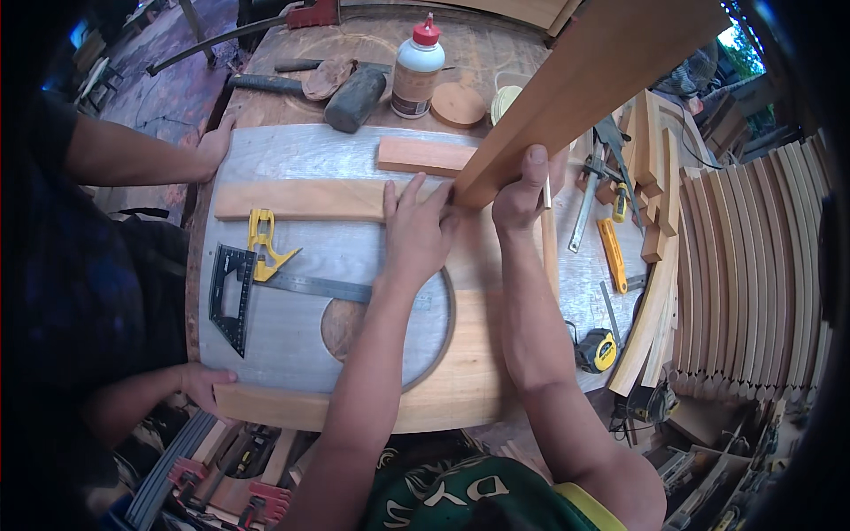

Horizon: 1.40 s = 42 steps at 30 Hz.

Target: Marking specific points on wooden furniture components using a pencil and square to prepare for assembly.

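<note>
At the workbench [354, 37], the left hand [414, 232], fingers spread, rests on a flat rail [301, 201]; the right hand [521, 202] grips a raised plank [567, 97]; wooden slats [753, 265] stand nearby.

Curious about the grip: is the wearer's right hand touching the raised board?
Touching: in the head view, the right hand lays its thumb against the raised board.

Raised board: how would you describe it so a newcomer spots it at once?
Find the table, then the right hand over its right half. The wide brown board it grips runs out through the picture's top edge. Unlike the pale board lying flat by the left hand, it rises above the table.
</note>
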Each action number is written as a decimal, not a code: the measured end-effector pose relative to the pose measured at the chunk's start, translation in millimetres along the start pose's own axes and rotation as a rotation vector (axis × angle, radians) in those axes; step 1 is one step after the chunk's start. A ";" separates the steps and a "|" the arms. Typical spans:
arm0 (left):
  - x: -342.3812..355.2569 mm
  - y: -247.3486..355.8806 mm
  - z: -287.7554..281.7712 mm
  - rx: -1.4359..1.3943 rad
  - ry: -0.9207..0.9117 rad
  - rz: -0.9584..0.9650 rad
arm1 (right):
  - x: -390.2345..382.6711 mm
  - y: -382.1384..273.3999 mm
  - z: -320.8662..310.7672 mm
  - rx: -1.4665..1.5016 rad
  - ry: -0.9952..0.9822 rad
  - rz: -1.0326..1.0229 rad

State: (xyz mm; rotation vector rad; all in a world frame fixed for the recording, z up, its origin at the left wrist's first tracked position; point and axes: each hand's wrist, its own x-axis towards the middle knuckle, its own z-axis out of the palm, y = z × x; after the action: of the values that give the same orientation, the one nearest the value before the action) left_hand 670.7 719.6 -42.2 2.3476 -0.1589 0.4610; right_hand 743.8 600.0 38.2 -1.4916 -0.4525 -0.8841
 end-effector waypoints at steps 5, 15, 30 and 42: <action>0.8 1.4 -2.7 0.048 -0.084 -0.030 | 0.2 0.4 -0.8 0.058 -0.004 0.056; 0.4 3.4 -2.7 0.043 -0.058 -0.025 | 1.8 0.3 -2.3 -0.030 -0.001 0.037; 1.0 3.4 -2.9 -0.023 -0.022 -0.022 | -1.5 -2.0 -0.9 -0.069 -0.013 0.063; 1.5 5.5 -2.9 -0.010 -0.007 -0.004 | -1.0 3.1 -3.8 -0.081 -0.010 0.056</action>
State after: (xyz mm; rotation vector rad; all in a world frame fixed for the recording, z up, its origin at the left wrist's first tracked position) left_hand 669.9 717.6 -36.1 2.3397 -0.1601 0.4489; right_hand 744.5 596.1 35.2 -1.5755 -0.3842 -0.8598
